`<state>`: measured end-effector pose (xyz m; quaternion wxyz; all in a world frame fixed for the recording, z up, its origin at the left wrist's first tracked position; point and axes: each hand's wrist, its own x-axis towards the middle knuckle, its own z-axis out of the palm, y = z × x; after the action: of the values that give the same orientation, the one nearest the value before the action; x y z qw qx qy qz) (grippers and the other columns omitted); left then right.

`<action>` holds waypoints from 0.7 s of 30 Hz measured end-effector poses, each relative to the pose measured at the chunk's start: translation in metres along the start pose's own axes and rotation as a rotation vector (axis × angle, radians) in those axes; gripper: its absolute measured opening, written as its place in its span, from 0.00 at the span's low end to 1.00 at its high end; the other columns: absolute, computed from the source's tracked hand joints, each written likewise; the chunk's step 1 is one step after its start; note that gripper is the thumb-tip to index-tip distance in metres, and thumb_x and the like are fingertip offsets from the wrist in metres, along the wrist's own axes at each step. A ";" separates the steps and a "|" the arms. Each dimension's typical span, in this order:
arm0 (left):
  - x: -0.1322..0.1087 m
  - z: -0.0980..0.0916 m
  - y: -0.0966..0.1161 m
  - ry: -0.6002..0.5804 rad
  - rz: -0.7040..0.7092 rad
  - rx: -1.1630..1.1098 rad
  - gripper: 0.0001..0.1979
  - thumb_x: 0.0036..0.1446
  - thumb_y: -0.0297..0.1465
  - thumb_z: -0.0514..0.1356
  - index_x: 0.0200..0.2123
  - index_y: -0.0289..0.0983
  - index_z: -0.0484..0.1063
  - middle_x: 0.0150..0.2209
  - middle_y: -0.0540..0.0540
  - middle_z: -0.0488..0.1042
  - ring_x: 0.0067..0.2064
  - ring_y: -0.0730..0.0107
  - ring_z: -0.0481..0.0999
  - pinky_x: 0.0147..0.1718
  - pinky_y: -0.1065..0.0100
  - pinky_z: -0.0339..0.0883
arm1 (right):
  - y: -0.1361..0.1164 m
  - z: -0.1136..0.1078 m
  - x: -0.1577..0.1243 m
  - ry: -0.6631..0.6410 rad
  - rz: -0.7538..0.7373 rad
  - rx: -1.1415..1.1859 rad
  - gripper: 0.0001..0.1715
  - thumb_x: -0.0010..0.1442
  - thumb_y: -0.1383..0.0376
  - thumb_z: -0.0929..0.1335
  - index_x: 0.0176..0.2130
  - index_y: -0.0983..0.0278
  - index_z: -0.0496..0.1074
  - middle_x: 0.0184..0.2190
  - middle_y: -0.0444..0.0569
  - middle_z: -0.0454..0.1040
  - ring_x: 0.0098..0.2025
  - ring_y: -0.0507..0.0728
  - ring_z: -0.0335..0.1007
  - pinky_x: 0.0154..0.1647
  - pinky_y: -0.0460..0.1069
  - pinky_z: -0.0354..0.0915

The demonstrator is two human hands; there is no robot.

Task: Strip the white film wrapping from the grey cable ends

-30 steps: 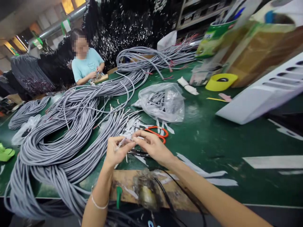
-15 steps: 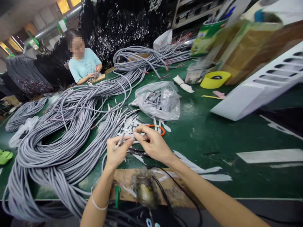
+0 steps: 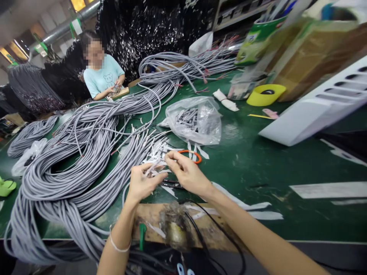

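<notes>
My left hand (image 3: 143, 182) is closed round the end of a grey cable (image 3: 151, 167), its thumb stretched toward the right. Close beside it, my right hand (image 3: 190, 175) has thumb and forefinger pinched together at the cable's tip; what sits between those fingertips is too small to make out. Under and behind both hands lies a heap of white strips (image 3: 156, 151). An orange ring-shaped handle (image 3: 198, 157) shows just past my right hand. A dark tool (image 3: 171, 184) lies beneath my hands, partly covered by them.
Large coils of grey cable (image 3: 43, 179) cover the table's left side. A clear plastic bag (image 3: 210, 128) of short grey pieces stands ahead. Nearer me, a wooden board (image 3: 151, 217) carries a grimy metal block (image 3: 175, 229). Across the table sits a person (image 3: 104, 78) working with their hands.
My left thumb has moved away from the cable tip and extends to the right. Both hands have drawn slightly apart. The view has shifted a little.
</notes>
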<state>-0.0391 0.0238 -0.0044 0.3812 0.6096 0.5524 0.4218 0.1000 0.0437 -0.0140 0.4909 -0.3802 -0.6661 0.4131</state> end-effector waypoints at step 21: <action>0.008 -0.002 -0.004 0.230 0.012 0.054 0.10 0.44 0.34 0.61 0.19 0.32 0.74 0.13 0.53 0.64 0.17 0.79 0.56 0.18 0.74 0.49 | -0.005 -0.003 0.001 0.052 0.220 0.391 0.18 0.53 0.50 0.64 0.28 0.62 0.60 0.15 0.34 0.45 0.15 0.45 0.37 0.14 0.44 0.38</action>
<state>-0.0425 0.0325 -0.0064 0.2962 0.5707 0.5998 0.4763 0.1017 0.0435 -0.0080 0.5241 -0.3587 -0.5152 0.5755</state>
